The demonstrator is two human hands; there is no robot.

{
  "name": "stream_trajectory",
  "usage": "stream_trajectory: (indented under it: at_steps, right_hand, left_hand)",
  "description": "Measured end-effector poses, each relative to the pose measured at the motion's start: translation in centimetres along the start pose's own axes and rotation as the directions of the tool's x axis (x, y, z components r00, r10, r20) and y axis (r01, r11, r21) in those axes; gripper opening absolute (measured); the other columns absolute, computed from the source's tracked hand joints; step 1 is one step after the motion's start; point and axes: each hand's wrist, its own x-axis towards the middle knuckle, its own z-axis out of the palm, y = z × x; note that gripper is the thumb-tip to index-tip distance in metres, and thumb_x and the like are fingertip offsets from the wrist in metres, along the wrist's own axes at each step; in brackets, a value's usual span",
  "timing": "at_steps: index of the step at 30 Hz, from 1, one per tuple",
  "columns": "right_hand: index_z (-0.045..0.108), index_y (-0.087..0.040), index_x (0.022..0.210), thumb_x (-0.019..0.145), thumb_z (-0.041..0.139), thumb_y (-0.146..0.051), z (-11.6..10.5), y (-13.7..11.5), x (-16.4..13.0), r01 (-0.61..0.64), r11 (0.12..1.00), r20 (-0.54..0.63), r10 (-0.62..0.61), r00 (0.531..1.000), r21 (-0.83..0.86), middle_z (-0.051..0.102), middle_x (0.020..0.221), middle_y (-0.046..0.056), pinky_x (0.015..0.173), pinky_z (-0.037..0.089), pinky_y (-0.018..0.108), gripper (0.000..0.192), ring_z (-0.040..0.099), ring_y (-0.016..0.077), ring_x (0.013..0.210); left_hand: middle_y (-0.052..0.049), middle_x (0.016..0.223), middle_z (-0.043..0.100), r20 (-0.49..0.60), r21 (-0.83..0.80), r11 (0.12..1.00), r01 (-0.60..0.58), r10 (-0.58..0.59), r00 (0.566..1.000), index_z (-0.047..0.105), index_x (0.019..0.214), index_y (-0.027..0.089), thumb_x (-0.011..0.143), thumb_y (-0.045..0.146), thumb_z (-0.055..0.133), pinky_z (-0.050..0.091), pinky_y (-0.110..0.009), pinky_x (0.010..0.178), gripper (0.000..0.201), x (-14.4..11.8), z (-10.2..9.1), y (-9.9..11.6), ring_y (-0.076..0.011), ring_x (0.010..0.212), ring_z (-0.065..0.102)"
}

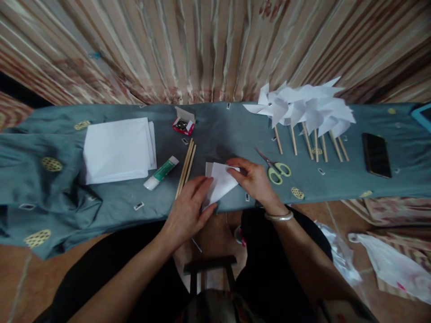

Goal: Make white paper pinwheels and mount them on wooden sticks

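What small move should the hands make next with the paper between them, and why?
Probably press the folded paper flatter with the right hand while the left hand steadies it: both hands are on it, it looks doubled over, and the scissors lie aside, untouched.

No text legible; markings on glue stick (161, 173) and tablecloth (222, 121) too small, blurred

you've got an open lane of cloth (232, 130) ahead, between red box (183, 129) and paper pinwheels (303, 110); scissors (272, 166) block the way right of your right hand (252, 179), wooden sticks (185, 168) and glue stick (162, 172) crowd your left hand (188, 206).
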Motion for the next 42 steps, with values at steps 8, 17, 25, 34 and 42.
stream_trajectory:
  at_steps: [8, 17, 25, 34, 42]
  right_hand:
    - [0.073, -0.021, 0.105, 0.090, 0.059, -0.022, 1.1, -1.1, 0.7, 0.141, 0.969, 0.010, -0.142, 0.990, -0.201, 0.076, 0.103, 0.006, 0.088, 0.054, 0.035, 0.021, 0.069, 0.0210, 0.093]
    - [0.071, -0.019, 0.107, 0.094, 0.052, -0.023, 2.1, -1.0, 0.4, 0.218, 0.923, -0.017, -0.235, 0.972, -0.317, 0.076, 0.103, 0.008, 0.092, 0.051, 0.040, 0.023, 0.067, 0.0246, 0.098]
    - [0.069, -0.017, 0.111, 0.097, 0.046, -0.023, 2.5, -1.1, 0.1, 0.259, 0.860, 0.019, -0.279, 0.960, -0.440, 0.075, 0.101, 0.011, 0.089, 0.048, 0.041, 0.028, 0.064, 0.0264, 0.098]
    - [0.065, -0.015, 0.119, 0.099, 0.041, -0.022, 2.9, -1.4, -0.6, 0.255, 0.845, 0.021, -0.278, 0.960, -0.470, 0.072, 0.107, 0.012, 0.094, 0.046, 0.043, 0.032, 0.061, 0.0280, 0.106]
    - [0.061, -0.014, 0.127, 0.098, 0.038, -0.020, 3.2, -0.9, -0.8, 0.267, 0.862, 0.007, -0.292, 0.956, -0.431, 0.069, 0.119, 0.014, 0.103, 0.045, 0.047, 0.036, 0.057, 0.0284, 0.117]
  left_hand:
    - [-0.020, 0.152, 0.041, 0.188, 0.074, 0.990, -0.118, 0.103, 0.977, 0.035, 0.146, 0.013, 0.095, 0.036, 0.053, 0.038, -0.053, 0.112, 0.058, -0.1, 0.9, 0.7, -0.0314, 0.146, 0.031]
    - [-0.022, 0.152, 0.042, 0.241, 0.164, 0.976, -0.139, 0.097, 0.966, 0.036, 0.146, 0.008, 0.094, 0.039, 0.056, 0.034, -0.054, 0.114, 0.064, -0.2, 1.7, 0.5, -0.0326, 0.144, 0.036]
    - [-0.022, 0.149, 0.046, 0.235, 0.180, 0.973, -0.143, 0.099, 0.967, 0.038, 0.145, 0.009, 0.095, 0.042, 0.053, 0.035, -0.054, 0.114, 0.062, -0.3, 2.0, 0.2, -0.0329, 0.143, 0.037]
    - [-0.023, 0.150, 0.044, 0.243, 0.231, 0.958, -0.168, 0.111, 0.964, 0.039, 0.143, 0.008, 0.092, 0.038, 0.058, 0.034, -0.054, 0.114, 0.062, -0.4, 2.2, 0.3, -0.0350, 0.143, 0.037]
    - [-0.023, 0.152, 0.042, 0.260, 0.256, 0.949, -0.186, 0.118, 0.958, 0.038, 0.144, 0.008, 0.092, 0.037, 0.058, 0.034, -0.055, 0.115, 0.063, -0.6, 2.5, 0.1, -0.0360, 0.144, 0.034]
